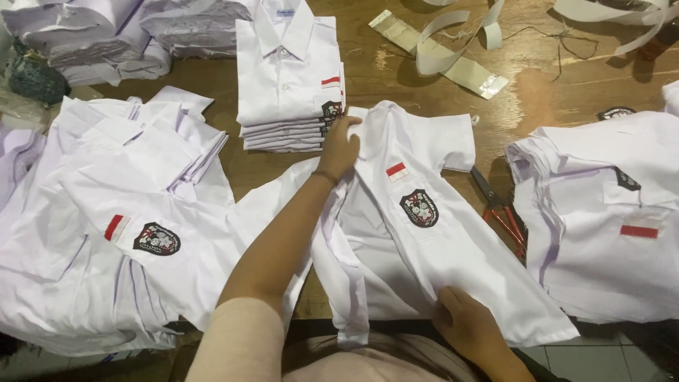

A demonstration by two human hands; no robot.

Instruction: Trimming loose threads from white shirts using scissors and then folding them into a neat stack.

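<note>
A white short-sleeved shirt (417, 247) with a red-and-white patch and a dark round badge on its pocket lies spread on the wooden table in front of me. My left hand (339, 148) grips its collar and front edge at the top. My right hand (470, 325) pinches the front panel near the bottom hem, close to the table's near edge.
A neat stack of folded white shirts (286, 85) sits just behind. Loose unfolded shirts (120, 226) pile up at left, another pile (608, 212) at right. Red-handled scissors (502, 212) lie right of the spread shirt. Card strips and white bands (445, 49) lie at the back.
</note>
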